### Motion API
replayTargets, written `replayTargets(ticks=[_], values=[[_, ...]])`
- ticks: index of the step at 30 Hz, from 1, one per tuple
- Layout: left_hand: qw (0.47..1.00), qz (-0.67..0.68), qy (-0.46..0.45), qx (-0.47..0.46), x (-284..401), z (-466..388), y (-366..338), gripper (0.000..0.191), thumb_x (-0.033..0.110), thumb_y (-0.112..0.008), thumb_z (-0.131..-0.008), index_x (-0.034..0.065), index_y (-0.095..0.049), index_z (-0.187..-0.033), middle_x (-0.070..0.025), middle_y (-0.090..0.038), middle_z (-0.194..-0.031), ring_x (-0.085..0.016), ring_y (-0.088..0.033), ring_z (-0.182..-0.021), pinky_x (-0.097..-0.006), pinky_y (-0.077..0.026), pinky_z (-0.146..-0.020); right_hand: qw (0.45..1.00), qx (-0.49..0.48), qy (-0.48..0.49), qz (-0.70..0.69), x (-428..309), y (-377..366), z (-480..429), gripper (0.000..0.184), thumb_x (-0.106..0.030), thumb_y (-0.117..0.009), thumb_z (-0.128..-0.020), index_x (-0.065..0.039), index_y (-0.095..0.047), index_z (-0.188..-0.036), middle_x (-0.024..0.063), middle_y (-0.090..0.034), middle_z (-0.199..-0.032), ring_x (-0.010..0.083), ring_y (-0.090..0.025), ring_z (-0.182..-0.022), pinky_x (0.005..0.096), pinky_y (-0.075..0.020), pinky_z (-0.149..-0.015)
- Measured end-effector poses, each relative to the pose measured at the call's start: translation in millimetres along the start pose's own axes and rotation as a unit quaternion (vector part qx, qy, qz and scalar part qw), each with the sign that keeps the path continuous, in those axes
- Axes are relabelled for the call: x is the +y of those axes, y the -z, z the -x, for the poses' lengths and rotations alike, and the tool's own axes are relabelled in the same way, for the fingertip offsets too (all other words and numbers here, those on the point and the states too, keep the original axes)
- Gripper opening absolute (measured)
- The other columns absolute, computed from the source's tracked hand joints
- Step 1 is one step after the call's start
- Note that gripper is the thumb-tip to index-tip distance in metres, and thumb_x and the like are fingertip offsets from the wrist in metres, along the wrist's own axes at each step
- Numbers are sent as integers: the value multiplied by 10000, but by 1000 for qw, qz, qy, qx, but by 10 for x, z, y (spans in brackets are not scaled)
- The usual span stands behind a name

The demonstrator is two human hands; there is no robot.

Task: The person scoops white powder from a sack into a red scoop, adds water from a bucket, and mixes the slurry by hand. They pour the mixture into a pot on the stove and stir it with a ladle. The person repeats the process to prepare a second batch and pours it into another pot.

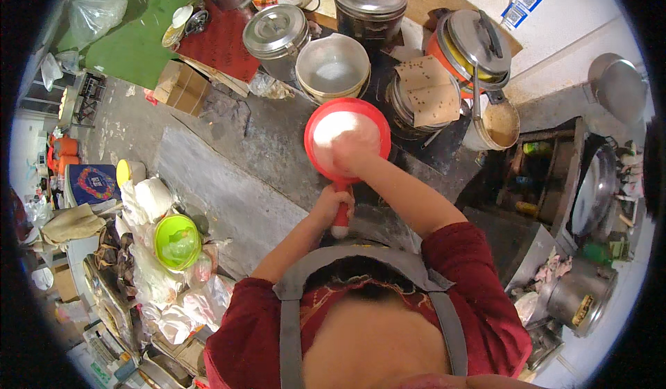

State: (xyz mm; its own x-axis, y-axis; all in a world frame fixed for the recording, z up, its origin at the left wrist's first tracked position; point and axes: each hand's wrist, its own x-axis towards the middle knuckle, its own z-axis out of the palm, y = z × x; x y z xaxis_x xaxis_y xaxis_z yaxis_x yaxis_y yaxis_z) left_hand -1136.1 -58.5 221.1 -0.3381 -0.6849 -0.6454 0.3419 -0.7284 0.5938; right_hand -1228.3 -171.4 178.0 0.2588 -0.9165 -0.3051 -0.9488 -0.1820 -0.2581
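Observation:
A red long-handled scoop or strainer (384,139) is held out in front of my chest. My left hand (333,205) wraps around its handle, whose pale tip sticks out below my fist. White grainy or powdery stuff (341,124) fills much of the bowl. My right hand (351,156) reaches over the near rim and into the white stuff. Its fingers are blurred, so their grip does not show. Just beyond the scoop sits a pale round bucket or pot (333,63) with a little white material at the bottom.
Lidded metal pots (276,30) line the far side. Speckled cardboard (429,89) covers a round container on the right, beside an orange pot (434,48) and a pale bucket (502,123). To the left are a cardboard box (182,87), plastic bags (156,264) and a green basin (177,241).

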Motion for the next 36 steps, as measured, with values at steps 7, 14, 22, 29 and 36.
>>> replayTargets(ticks=[7, 14, 22, 29, 36], values=[[1000, 8, 6, -7, 17, 48, -3, 210, 27, -539, -641, 32, -454, -833, -90, -498, -580, -197, -487, -429, -318, -424, -418, 989, -102, 89, -51, -153, 279, 50, 233, -206, -552, -768, -78, -680, -914, 122, -656, -973, 316, -609, -886, 431, -467, -810], [1000, -19, -1, 2, 58, 111, -43, 195, 59, -568, -638, 39, -471, -805, -74, -499, -601, -180, -468, -427, -304, -400, -418, 997, -24, 60, -45, -3, 598, 57, 393, -307, -542, -813, -6, -566, -1064, 194, -590, -1060, 321, -569, -978, 403, -433, -882], [1000, -8, 4, -14, 155, 147, -44, 201, 49, -554, -631, 33, -462, -808, -75, -497, -569, -183, -482, -416, -304, -412, -416, 971, -170, 150, 72, 88, 261, 43, 276, -174, -473, -818, -19, -664, -941, 196, -630, -1013, 301, -604, -957, 409, -469, -836], [999, -41, 20, -29, 140, 166, -62, 219, 37, -542, -637, 35, -450, -836, -76, -496, -576, -180, -494, -429, -299, -418, -426, 967, 58, 246, -15, -80, 86, -45, 158, -127, -555, -700, -66, -701, -708, 124, -669, -779, 256, -640, -787, 384, -505, -715], [999, -36, 22, -32, 66, 164, -87, 188, 43, -549, -639, 32, -455, -802, -75, -494, -583, -182, -495, -438, -297, -420, -436, 973, 1, -23, -231, 38, 280, -171, 286, -203, -446, -862, -43, -645, -990, 160, -611, -1049, 288, -591, -941, 392, -468, -822]])
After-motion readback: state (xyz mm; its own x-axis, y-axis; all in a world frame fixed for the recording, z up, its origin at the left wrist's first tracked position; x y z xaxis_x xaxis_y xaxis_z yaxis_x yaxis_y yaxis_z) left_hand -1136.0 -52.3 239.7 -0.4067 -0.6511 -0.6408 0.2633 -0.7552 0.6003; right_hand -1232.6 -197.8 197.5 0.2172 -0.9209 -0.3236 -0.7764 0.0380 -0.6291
